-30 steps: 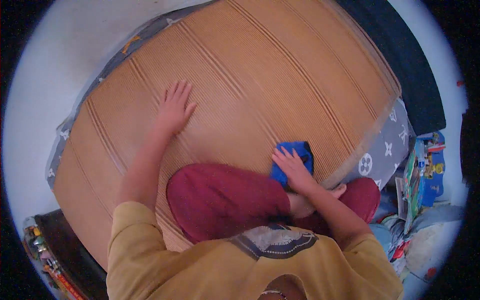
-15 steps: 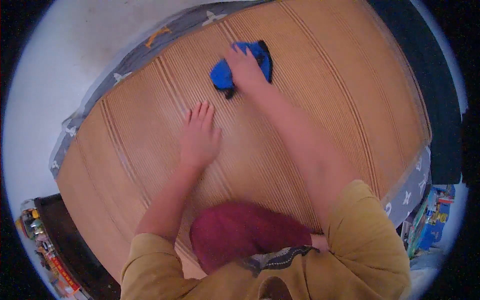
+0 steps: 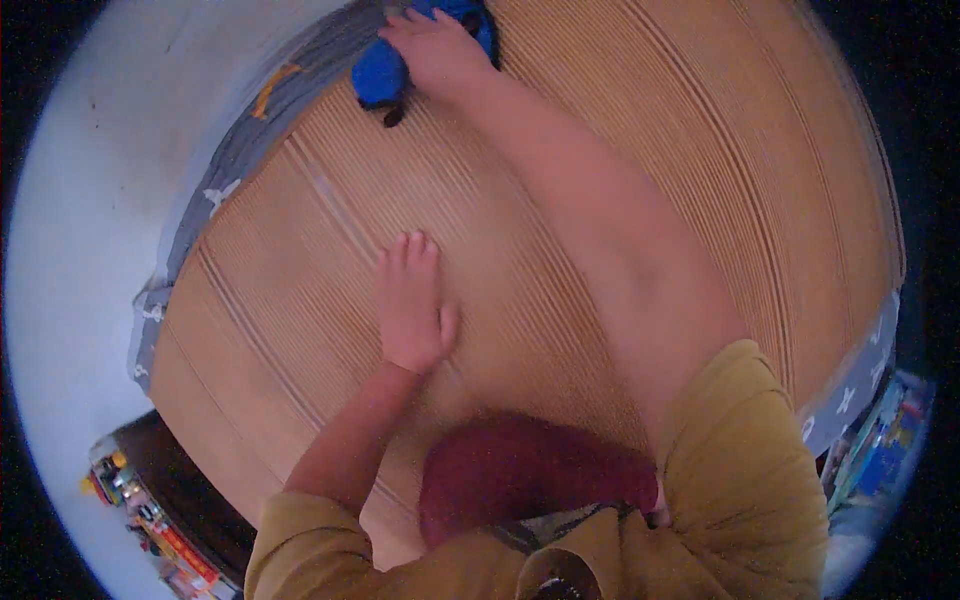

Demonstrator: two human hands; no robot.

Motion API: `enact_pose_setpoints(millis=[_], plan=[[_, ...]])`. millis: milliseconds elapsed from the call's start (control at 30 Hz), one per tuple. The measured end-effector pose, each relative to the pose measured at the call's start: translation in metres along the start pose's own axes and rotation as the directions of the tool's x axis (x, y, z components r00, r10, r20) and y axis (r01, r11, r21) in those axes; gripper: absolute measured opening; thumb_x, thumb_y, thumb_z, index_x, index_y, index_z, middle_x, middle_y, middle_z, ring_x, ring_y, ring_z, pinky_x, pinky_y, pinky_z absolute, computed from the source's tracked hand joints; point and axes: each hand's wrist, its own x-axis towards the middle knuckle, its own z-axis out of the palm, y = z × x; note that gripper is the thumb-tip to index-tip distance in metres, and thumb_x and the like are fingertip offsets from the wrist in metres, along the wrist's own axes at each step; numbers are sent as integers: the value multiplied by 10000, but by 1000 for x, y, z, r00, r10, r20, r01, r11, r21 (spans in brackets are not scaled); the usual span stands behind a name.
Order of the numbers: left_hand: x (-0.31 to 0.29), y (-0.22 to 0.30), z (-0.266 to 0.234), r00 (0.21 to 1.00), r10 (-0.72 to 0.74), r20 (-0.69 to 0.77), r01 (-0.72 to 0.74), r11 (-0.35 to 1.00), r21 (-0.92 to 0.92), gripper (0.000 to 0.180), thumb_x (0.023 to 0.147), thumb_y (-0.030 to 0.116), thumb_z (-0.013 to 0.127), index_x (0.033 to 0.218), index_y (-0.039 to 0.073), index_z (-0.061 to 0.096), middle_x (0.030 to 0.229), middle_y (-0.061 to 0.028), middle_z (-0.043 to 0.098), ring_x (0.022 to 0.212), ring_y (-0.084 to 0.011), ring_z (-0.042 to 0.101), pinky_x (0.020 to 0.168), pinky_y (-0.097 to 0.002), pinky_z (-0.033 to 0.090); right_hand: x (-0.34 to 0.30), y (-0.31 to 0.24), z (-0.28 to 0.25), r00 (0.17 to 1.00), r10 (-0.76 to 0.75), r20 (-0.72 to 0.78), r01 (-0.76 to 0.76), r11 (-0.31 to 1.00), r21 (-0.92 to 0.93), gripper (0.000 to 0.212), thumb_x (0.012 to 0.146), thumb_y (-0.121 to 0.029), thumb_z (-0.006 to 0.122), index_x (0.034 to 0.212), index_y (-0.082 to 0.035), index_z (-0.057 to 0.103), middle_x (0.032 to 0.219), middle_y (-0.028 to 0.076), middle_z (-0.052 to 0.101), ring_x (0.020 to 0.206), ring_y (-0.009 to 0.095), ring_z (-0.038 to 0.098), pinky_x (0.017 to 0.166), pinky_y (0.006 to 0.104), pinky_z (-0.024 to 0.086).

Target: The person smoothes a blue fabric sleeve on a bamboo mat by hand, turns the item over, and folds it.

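A blue cloth with black edging (image 3: 380,78) lies bunched on the striped woven mat (image 3: 300,290) at its far edge. My right hand (image 3: 440,55) rests over it with the arm stretched far out, fingers spread and pressing the cloth from above. Part of the cloth is hidden under the palm. Nearer to me, my left hand (image 3: 413,305) lies flat and open on the mat, with its thumb out to the side and nothing in it.
Grey patterned fabric (image 3: 225,175) shows beyond the mat's left and far edge, beside a pale wall (image 3: 100,230). My knee in dark red cloth (image 3: 530,470) rests on the mat. Dark furniture with colourful small items (image 3: 160,520) stands at lower left.
My right hand has pushed the blue cloth away from me and to the left, up to the mat's far edge. The view has shifted; my left hand stays flat on the mat.
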Motion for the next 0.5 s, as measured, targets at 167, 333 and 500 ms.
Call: enact_pose_setpoints(millis=[167, 333, 500], plan=[[6, -1, 19, 986, 36, -163, -47, 997, -63, 623, 852, 148, 505, 1439, -16, 377, 1530, -244, 330, 1430, -460, 251, 1192, -549, 127, -71, -6, -55, 988, 52, 145, -61, 997, 54, 532, 811, -8, 573, 1337, -84, 546, 1457, 109, 497, 1335, 280, 480, 1127, 479, 332], [9, -16, 23, 927, 144, -345, -143, 989, 30, 572, 877, 194, 549, 1399, -12, 440, 1485, -198, 418, 1415, -364, 323, 1195, -510, 172, -201, -44, -121, 979, 124, 165, -134, 990, 53, 492, 836, -36, 542, 1318, -127, 576, 1461, 64, 502, 1356, 256, 458, 1139, 468, 309], [-21, -9, -8, 945, 127, -301, -84, 985, 152, 550, 944, 246, 524, 1429, 12, 419, 1509, -163, 400, 1426, -326, 320, 1189, -508, 197, -302, -72, -188, 912, 223, 345, -237, 972, -3, 655, 745, 62, 600, 1365, -130, 517, 1511, 71, 434, 1402, 278, 395, 1164, 521, 254]])
